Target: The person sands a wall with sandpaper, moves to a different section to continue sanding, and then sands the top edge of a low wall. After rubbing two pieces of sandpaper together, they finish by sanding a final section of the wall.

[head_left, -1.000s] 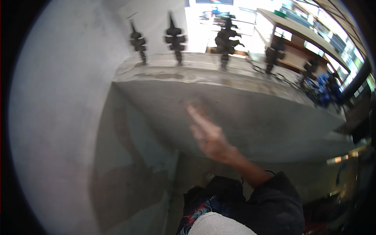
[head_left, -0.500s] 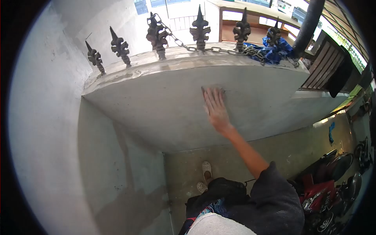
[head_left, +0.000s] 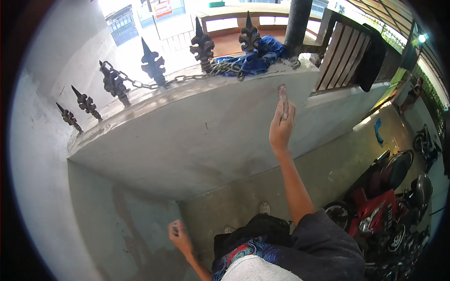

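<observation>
My right hand (head_left: pixel 282 129) is raised near the right part of the low grey plastered wall (head_left: pixel 187 145). Its fingers are closed around a narrow, dusty brown strip (head_left: pixel 282 91), whose top end sticks up past the fingers. What the strip is made of does not show clearly. Lower down on the left, my left hand (head_left: pixel 178 234) is held off the side wall with its fingers curled in. Slightly blurred, it hides whatever it may hold. A small dark mark (head_left: pixel 206 125) shows on the wall's face.
Black pointed spikes (head_left: pixel 152 63) line the wall's top, with a chain (head_left: pixel 183 77) and blue cloth (head_left: pixel 262 58) among them. A dark post (head_left: pixel 297 28) rises at the right end. A red motorcycle (head_left: pixel 375 210) stands on the floor at right. Another person (head_left: pixel 412 96) is far right.
My right hand has left the wall's face, where it lay flat, and now grips the strip further right. My left hand has come into view. The view has swung right.
</observation>
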`<state>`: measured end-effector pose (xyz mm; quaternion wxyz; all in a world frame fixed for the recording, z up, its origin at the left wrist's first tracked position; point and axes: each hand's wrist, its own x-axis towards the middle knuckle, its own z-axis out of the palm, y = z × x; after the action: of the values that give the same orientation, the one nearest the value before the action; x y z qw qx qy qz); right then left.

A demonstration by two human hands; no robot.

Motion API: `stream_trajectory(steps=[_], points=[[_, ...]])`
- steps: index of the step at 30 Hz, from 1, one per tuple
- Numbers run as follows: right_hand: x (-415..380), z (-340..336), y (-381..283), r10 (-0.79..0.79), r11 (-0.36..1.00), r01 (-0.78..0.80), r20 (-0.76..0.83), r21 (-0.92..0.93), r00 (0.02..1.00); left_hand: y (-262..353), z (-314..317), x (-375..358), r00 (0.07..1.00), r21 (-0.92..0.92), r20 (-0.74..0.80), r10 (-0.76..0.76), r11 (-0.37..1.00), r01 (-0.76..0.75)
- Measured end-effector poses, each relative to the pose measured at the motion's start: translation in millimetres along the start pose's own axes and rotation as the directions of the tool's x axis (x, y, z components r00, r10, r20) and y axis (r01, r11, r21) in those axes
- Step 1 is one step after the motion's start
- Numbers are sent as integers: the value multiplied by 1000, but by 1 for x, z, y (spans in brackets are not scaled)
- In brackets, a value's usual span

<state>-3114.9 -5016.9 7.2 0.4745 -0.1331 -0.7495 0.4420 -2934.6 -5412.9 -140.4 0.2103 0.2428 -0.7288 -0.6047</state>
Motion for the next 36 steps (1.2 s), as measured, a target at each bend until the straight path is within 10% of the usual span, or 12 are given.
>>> stream_trajectory(steps=[2, 6, 14, 23, 27, 30, 32, 33, 35, 36], points=[[23, 8, 17, -308, 940, 271, -172, -208, 936, 33, 33, -15, 927, 190, 339, 161, 953, -235], [40, 29, 39, -491, 864, 458, -149, -211, 858, 52, 76, -19, 909, 216, 374, 183, 936, -277], [43, 25, 55, -292, 956, 287, 123, 62, 948, 41, 152, -53, 997, 59, 39, 68, 996, -70], [61, 27, 41, 3, 925, -43, 105, 378, 994, 51, 193, -65, 972, 63, 235, 22, 997, -38], [79, 24, 26, -103, 959, 89, 39, 267, 994, 50, 181, -32, 977, 132, 202, 68, 987, -96], [30, 49, 79, 133, 876, -206, 191, 437, 972, 39, 179, -10, 987, 144, 147, 61, 986, -82], [3, 62, 104, -399, 914, 368, 226, 168, 888, 50, 182, -1, 988, 115, 137, 69, 990, -86], [1, 62, 108, -394, 917, 365, 222, 161, 892, 47, 182, 3, 987, 117, 146, 72, 989, -89], [14, 52, 90, 124, 888, -266, 361, 375, 924, 39, 184, 12, 981, 113, 172, 91, 987, -112], [35, 43, 72, 132, 888, -270, 357, 372, 925, 41, 184, 13, 980, 117, 180, 91, 987, -113]])
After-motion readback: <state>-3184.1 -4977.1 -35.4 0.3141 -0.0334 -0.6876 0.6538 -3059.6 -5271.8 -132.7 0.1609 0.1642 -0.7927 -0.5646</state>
